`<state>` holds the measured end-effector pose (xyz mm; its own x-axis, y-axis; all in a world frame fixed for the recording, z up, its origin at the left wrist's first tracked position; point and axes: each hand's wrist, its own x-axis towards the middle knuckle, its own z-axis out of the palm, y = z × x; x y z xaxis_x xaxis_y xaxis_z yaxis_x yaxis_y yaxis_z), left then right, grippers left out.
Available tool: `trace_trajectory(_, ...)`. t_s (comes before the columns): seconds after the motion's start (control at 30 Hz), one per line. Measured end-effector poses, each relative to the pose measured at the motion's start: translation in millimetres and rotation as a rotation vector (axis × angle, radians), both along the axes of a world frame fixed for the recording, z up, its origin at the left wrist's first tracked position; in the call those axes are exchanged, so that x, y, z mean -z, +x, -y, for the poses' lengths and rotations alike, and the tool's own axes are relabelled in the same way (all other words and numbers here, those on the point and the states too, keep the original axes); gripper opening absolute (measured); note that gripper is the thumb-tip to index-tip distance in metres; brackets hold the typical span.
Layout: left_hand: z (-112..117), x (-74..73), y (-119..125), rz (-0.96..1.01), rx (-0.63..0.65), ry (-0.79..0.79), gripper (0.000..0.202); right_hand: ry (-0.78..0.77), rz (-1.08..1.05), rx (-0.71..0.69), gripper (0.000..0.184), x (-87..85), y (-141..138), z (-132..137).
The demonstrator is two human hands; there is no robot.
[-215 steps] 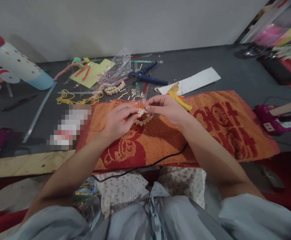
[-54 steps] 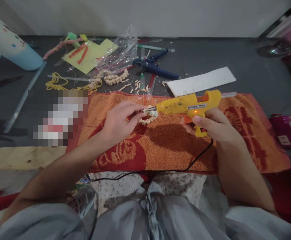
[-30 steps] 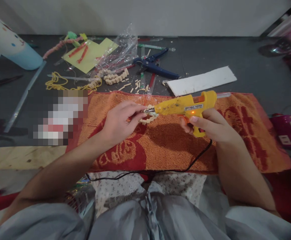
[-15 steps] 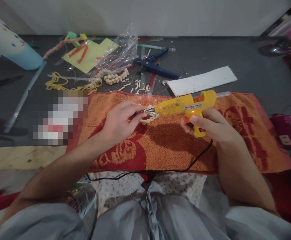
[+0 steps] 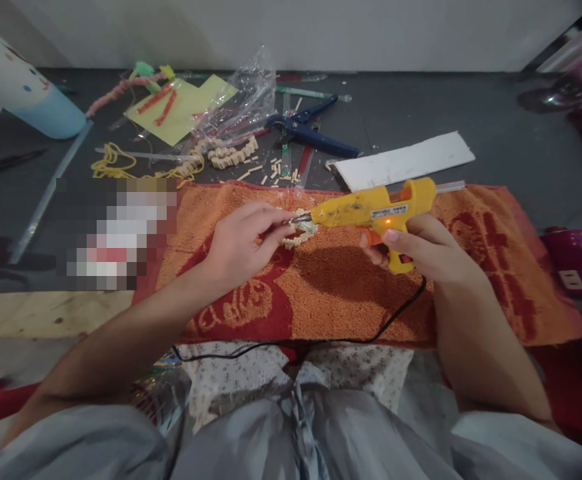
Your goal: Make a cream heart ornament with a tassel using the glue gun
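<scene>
A dark table (image 5: 471,127) carries the surroundings. Beyond the towel (image 5: 351,307) lie a pair of blue pliers (image 5: 323,141), a white strip (image 5: 405,161), scattered wooden bits (image 5: 275,172), a short row of wooden pieces (image 5: 233,155) and crumpled clear plastic (image 5: 255,93). Farther left are a yellow paper (image 5: 173,130) and a tilted bottle (image 5: 53,110) with coloured dots; at the far right sits a purple box (image 5: 573,260). The left fingertips and the gun's metal nozzle (image 5: 301,219) block the view of part of the ring, and the black cord (image 5: 399,313) crosses the towel's near edge.

Seven seconds earlier both hands were at the ring and the gun lay near the white strip; now the right hand has it. Compared with half a second ago, the gun sits very slightly farther right.

The ring (image 5: 291,242), made of small pale wooden pieces with whitish-green strands inside, is over the middle of the towel. The left hand (image 5: 243,240) pinches its left side between thumb and fingers. The right hand (image 5: 418,250) is wrapped around the handle of the yellow glue gun (image 5: 353,207), whose orange light glows and whose nozzle meets the left fingertips; whether it touches the ring cannot be told.
</scene>
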<state>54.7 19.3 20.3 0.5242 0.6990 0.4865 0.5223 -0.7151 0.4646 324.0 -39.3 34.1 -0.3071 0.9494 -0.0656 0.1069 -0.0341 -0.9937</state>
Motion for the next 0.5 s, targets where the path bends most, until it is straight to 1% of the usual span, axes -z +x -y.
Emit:
trace_trajectory(0.23,-0.5,1.2,-1.0,-0.017,-0.021,-0.001,0.018,0.025,0.032,-0.008,0.037,-2.2,-1.4,-0.2)
trace_trajectory(0.33,-0.7,1.3,-1.2,-0.018,-0.018,-0.012,0.017,0.027,0.034,0.010,0.039,-2.3,-2.3,-0.6)
trace_trajectory(0.5,-0.4,0.7,-0.9,-0.002,-0.016,-0.008,0.016,0.024,0.019,0.018,0.036,-1.4,0.0,0.0)
